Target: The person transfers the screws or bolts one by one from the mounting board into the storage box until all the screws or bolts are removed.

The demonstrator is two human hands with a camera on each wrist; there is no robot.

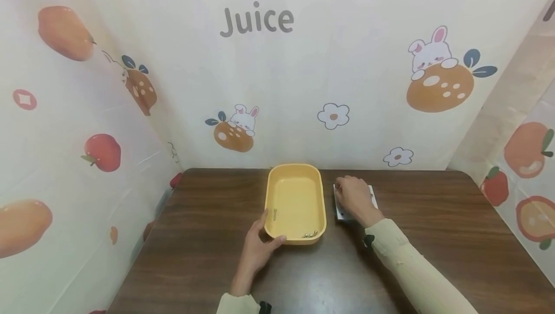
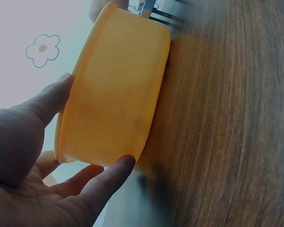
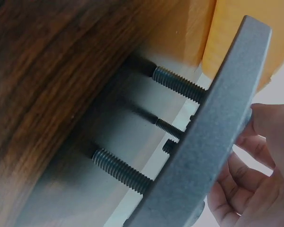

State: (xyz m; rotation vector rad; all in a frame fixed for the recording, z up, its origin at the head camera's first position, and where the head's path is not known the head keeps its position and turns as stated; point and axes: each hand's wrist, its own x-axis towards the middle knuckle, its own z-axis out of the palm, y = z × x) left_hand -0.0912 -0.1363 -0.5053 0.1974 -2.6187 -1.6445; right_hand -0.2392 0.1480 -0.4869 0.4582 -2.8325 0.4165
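A yellow rectangular tray (image 1: 296,198) stands on the table, several small metal screws (image 1: 310,234) at its near end and another along its left side. My left hand (image 1: 257,249) holds the tray's near left corner, thumb at the rim and fingers against the wall. To the right of the tray lies a grey plate (image 3: 213,127), raised on threaded bolts (image 3: 123,171) that stick out below it. My right hand (image 1: 355,198) is over the plate, its thumb and fingers at a bolt head (image 3: 246,119) on the upper face; the fingertips are partly hidden.
The dark wooden table (image 1: 195,246) is bounded by printed cloth walls at the back (image 1: 286,78) and on both sides. The tray and plate sit near its back edge, with a narrow gap between them.
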